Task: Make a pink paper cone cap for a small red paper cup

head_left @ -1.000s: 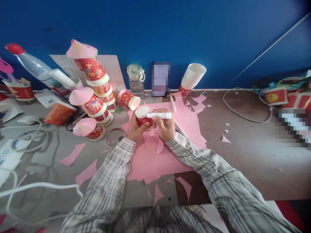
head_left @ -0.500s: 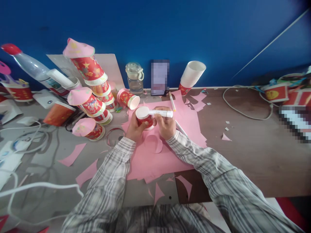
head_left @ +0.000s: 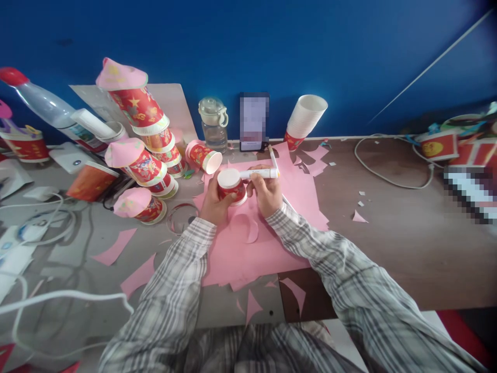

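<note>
Left hand (head_left: 216,203) clasping an upturned red paper cup (head_left: 229,180), right hand (head_left: 268,195) gripping a white pen-shaped tube (head_left: 269,173), pink paper (head_left: 267,255) beneath on my feed

wall (head_left: 233,46): deep blue | desk (head_left: 404,259): grey left, brown right, faintly shiny surface

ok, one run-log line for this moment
left hand: holds red cup, white end up | right hand: holds white tube, tip near cup | beneath: pink paper

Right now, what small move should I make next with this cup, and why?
Perhaps turn the red paper cup slightly with your left hand: that hand grips it, while your right hand holds the white tube at one side of its upturned base.
</note>
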A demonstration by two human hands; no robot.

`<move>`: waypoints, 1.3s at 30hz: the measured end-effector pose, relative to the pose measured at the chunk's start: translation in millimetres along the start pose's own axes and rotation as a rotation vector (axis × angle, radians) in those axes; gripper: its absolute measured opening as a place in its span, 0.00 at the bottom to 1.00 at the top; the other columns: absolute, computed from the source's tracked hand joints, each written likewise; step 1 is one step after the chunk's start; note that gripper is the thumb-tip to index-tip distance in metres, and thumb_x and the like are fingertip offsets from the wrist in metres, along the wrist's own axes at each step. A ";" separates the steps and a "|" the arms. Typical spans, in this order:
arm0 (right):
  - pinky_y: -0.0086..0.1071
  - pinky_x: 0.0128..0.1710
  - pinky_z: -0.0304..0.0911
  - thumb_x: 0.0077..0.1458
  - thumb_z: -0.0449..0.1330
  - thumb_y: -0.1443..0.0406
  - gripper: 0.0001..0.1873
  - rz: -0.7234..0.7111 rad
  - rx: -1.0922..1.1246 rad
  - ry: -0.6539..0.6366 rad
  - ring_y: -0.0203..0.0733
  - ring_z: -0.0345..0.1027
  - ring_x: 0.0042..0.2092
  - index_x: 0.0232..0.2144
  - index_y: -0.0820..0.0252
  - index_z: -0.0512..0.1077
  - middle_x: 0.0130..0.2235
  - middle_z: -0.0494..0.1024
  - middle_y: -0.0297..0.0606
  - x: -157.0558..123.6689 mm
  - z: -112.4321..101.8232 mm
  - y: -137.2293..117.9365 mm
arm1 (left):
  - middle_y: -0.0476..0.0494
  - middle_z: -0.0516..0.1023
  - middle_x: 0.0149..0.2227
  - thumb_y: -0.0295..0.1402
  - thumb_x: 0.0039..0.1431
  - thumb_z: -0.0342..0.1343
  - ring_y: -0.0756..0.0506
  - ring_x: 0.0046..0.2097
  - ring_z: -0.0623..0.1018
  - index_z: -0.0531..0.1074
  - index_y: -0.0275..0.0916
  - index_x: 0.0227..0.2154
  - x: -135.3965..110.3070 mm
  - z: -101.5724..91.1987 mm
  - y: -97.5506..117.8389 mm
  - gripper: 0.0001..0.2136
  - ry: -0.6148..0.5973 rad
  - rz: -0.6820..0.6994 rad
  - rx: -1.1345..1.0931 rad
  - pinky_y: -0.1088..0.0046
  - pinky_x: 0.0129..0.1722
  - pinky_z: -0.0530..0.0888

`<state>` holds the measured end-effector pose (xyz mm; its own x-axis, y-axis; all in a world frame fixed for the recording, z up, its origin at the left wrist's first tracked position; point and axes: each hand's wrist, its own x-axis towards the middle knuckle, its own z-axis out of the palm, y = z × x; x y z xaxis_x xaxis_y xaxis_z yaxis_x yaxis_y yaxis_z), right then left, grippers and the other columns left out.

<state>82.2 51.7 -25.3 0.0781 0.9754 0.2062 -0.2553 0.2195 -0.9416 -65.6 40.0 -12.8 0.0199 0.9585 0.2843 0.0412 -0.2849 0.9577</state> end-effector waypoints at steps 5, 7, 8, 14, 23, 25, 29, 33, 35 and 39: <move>0.32 0.25 0.68 0.58 0.80 0.38 0.31 -0.057 -0.045 -0.075 0.34 0.67 0.20 0.41 0.50 0.73 0.24 0.76 0.22 -16.4 4.2 -1.5 | 0.41 0.67 0.45 0.39 0.47 0.58 0.43 0.49 0.67 0.49 0.43 0.55 -0.4 3.5 6.0 0.33 -0.052 0.026 -0.135 0.58 0.51 0.64; 0.32 0.24 0.68 0.57 0.80 0.39 0.31 -0.063 -0.059 -0.081 0.34 0.68 0.21 0.42 0.50 0.74 0.27 0.79 0.24 -19.4 5.2 -1.6 | 0.41 0.68 0.42 0.40 0.45 0.60 0.43 0.47 0.68 0.54 0.41 0.52 -0.2 4.6 9.8 0.31 -0.021 0.035 -0.085 0.59 0.48 0.66; 0.32 0.24 0.67 0.57 0.80 0.38 0.31 -0.059 -0.060 -0.070 0.34 0.68 0.21 0.42 0.50 0.74 0.27 0.79 0.24 -18.5 5.3 -1.6 | 0.41 0.68 0.41 0.40 0.44 0.60 0.43 0.46 0.68 0.56 0.40 0.50 -0.1 4.8 11.1 0.31 -0.004 0.036 -0.064 0.59 0.47 0.67; 0.32 0.24 0.65 0.61 0.77 0.38 0.29 -0.020 -0.006 -0.023 0.35 0.65 0.20 0.41 0.49 0.72 0.21 0.72 0.20 -8.9 2.9 -2.0 | 0.41 0.67 0.44 0.39 0.44 0.61 0.43 0.46 0.68 0.58 0.39 0.48 -1.5 2.0 7.9 0.28 -0.051 -0.013 -0.083 0.61 0.47 0.67; 0.32 0.24 0.65 0.58 0.78 0.33 0.33 0.013 0.009 -0.048 0.35 0.66 0.20 0.40 0.49 0.72 0.22 0.73 0.22 -7.8 2.5 -2.4 | 0.43 0.68 0.42 0.37 0.41 0.62 0.44 0.44 0.69 0.59 0.39 0.47 -3.4 -0.1 9.4 0.28 -0.033 -0.051 -0.037 0.62 0.46 0.67; 0.33 0.24 0.64 0.56 0.79 0.33 0.35 0.011 0.015 -0.074 0.36 0.65 0.20 0.40 0.49 0.72 0.21 0.73 0.21 -7.7 2.7 -3.4 | 0.43 0.68 0.42 0.38 0.42 0.62 0.43 0.46 0.68 0.59 0.40 0.48 -3.6 -1.4 7.2 0.29 -0.022 -0.052 -0.030 0.61 0.48 0.65; 0.32 0.23 0.63 0.54 0.80 0.33 0.36 -0.005 0.020 -0.126 0.36 0.66 0.19 0.40 0.50 0.73 0.21 0.74 0.22 -9.1 3.6 -2.7 | 0.42 0.68 0.43 0.37 0.42 0.62 0.42 0.47 0.68 0.58 0.40 0.49 -3.0 -3.4 3.3 0.30 0.003 -0.069 -0.077 0.60 0.49 0.65; 0.32 0.22 0.62 0.53 0.80 0.32 0.37 0.019 0.033 -0.058 0.34 0.66 0.19 0.39 0.50 0.71 0.23 0.75 0.22 -4.8 2.6 -1.9 | 0.43 0.66 0.46 0.36 0.43 0.61 0.43 0.49 0.67 0.55 0.43 0.52 -2.2 -2.1 3.6 0.32 -0.024 -0.050 -0.138 0.62 0.51 0.64; 0.32 0.22 0.62 0.53 0.80 0.32 0.37 0.015 0.030 -0.059 0.34 0.65 0.19 0.39 0.49 0.71 0.24 0.75 0.22 -5.4 2.5 -2.0 | 0.43 0.65 0.48 0.36 0.45 0.60 0.43 0.49 0.67 0.53 0.45 0.53 -2.1 -1.1 4.1 0.32 -0.030 -0.025 -0.175 0.62 0.50 0.65; 0.33 0.23 0.64 0.56 0.78 0.31 0.36 -0.025 0.008 -0.132 0.36 0.66 0.20 0.40 0.49 0.72 0.23 0.74 0.23 -10.3 3.5 -0.6 | 0.44 0.67 0.43 0.37 0.45 0.60 0.44 0.46 0.68 0.53 0.44 0.53 -1.8 0.8 6.7 0.31 -0.054 -0.018 -0.162 0.63 0.46 0.68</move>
<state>78.2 41.5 -26.0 -0.0428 0.9637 0.2634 -0.2625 0.2435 -0.9337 -64.6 36.4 -6.9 0.0741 0.9604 0.2687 -0.1194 -0.2590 0.9585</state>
